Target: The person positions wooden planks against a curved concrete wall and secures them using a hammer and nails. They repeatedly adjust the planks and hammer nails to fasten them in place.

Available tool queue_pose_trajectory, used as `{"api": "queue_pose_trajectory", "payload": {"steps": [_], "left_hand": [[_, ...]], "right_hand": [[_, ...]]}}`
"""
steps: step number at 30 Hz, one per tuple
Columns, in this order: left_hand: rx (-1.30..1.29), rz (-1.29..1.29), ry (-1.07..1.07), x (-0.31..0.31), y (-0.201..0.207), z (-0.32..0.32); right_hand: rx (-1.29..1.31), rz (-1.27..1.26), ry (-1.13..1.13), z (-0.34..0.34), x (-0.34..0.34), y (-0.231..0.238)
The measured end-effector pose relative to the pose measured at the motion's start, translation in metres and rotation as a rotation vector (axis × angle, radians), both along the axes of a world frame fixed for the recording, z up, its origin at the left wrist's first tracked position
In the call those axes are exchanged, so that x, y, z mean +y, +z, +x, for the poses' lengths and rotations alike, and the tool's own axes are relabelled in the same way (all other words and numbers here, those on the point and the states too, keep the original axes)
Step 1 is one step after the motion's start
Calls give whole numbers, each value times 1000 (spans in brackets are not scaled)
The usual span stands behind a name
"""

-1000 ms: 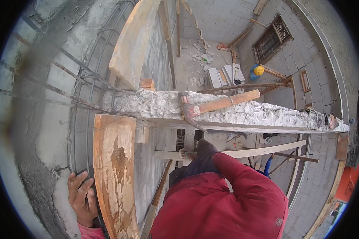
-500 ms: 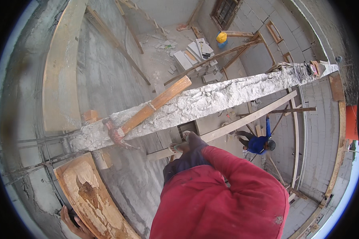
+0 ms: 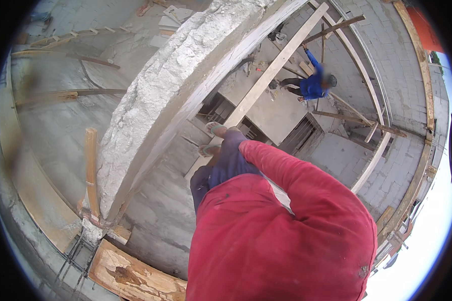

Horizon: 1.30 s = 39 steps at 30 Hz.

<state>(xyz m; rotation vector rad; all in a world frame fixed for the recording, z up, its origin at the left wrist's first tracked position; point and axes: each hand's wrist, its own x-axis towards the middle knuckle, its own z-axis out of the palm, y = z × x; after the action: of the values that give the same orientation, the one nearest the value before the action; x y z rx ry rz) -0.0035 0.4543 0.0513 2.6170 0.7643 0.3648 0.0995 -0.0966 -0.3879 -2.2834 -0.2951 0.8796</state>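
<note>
- The right arm (image 3: 296,170), in a red sleeve, reaches forward and down — slanting inward, nearly straight.
- Its cuff ends just beside a leg (the right hand is hidden from view).
- Below the torso (image 3: 266,246), both legs (image 3: 230,156) stand close together — feet (image 3: 217,129) slightly apart.

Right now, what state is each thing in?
Wall top, rough and broken
Hammer, at the wall's end, unheld
Near board, patchy and stained
Steel bars, bare
Long plank, feet on it
Worker in blue, one arm stretched out
Hands, out of view
</note>
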Motion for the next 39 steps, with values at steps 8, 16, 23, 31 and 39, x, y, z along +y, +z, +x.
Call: {"api": "queue_pose_trajectory", "payload": {"steps": [8, 16, 23, 31, 39], "left_hand": [[-40, -11, -39, -2, -20, 13], [-90, -39, -74, 12, -24, 11], [-120, -60, -47, 17, -25, 4], [-89, -56, -8, 18, -24, 0], [-71, -52, 33, 16, -20, -4]], "right_hand": [[41, 20, -58, -58, 16, 5], [51, 28, -57, -81, 45, 15], [177, -54, -20, -125, -8, 54], [272, 62, -357, -116, -97, 124], [590, 97, -915, -16, -222, 27]]}}
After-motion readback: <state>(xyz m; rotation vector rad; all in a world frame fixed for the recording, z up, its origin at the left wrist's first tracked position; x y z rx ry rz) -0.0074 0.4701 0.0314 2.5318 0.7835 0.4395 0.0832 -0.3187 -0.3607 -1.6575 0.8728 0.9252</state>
